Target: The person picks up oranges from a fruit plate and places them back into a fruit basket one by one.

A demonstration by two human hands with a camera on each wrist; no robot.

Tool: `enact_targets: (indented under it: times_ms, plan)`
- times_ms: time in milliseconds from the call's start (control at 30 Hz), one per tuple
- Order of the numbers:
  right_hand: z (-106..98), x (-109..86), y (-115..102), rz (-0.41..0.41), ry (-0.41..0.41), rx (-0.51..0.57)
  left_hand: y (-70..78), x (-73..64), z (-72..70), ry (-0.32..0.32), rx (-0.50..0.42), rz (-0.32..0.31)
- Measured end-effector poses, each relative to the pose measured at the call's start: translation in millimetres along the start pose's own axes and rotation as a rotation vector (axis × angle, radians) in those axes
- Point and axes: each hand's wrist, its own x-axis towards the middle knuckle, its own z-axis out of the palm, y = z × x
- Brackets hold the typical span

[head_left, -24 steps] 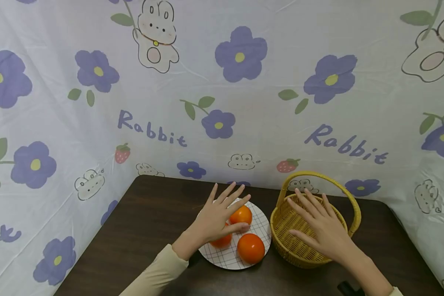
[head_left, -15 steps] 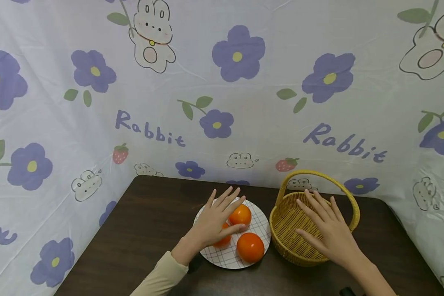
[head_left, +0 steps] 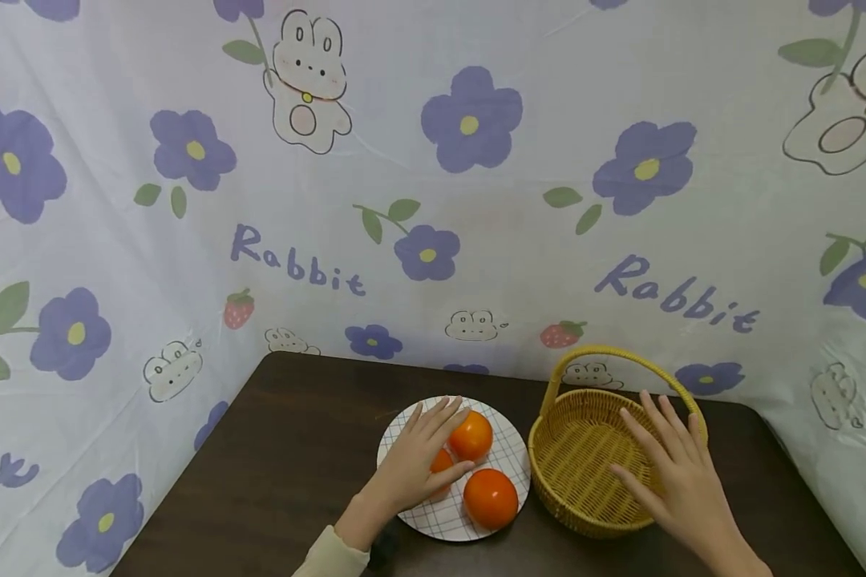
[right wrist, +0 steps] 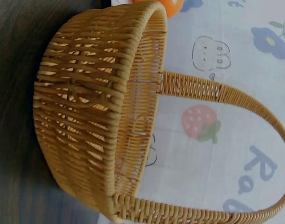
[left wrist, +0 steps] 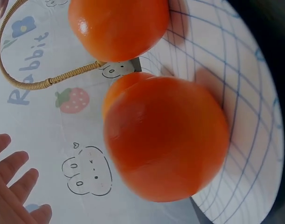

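Three smooth, glossy orange-red fruits that look like persimmons lie on a round white plate (head_left: 443, 525) with a dark grid pattern. One fruit is at the back (head_left: 471, 437), one at the front right (head_left: 491, 498). The third fruit (left wrist: 165, 140) is partly hidden by my left hand (head_left: 413, 461) in the head view. That hand hovers over the plate's left side, fingers extended and slightly bent, holding nothing. My right hand (head_left: 681, 481), fingers spread, hovers over the right rim of a yellow woven basket (head_left: 584, 449). Nothing shows inside the basket.
The basket's tall arched handle (head_left: 621, 350) stands upright just right of the plate. Both rest on a dark wooden table (head_left: 281, 449). A white cloth (head_left: 520, 224) with flowers and rabbits hangs behind the table and along its sides.
My right hand has shifted right, from over the basket's inside to its right rim. My left hand stays over the plate, its fingers a little closer together. The head view has tilted slightly.
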Motion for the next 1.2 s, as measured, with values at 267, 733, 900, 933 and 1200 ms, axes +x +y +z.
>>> enact_targets:
  times_ms: [267, 733, 900, 933, 1200]
  plan:
    - [-1, -17.1, 5, 0.039, 0.104, -0.01, 1.5, -15.5, 10.3, 0.017, -0.054, 0.0]
    - [-2, -39.5, 29, 0.179, 0.183, 0.041, 1.8, -23.2, 19.6, -0.058, -0.135, 0.039]
    - [4, -48.4, 39, 0.246, 0.169, 0.075, 1.9, -25.0, 25.0, -0.085, -0.165, 0.028]
    - [5, -50.5, 41, 0.266, 0.162, 0.085, 1.9, -25.3, 26.2, -0.087, -0.17, 0.031]
    - [10, -62.7, 47, 0.479, 0.046, 0.135, 2.5, -30.0, 31.3, -0.109, -0.189, -0.007]
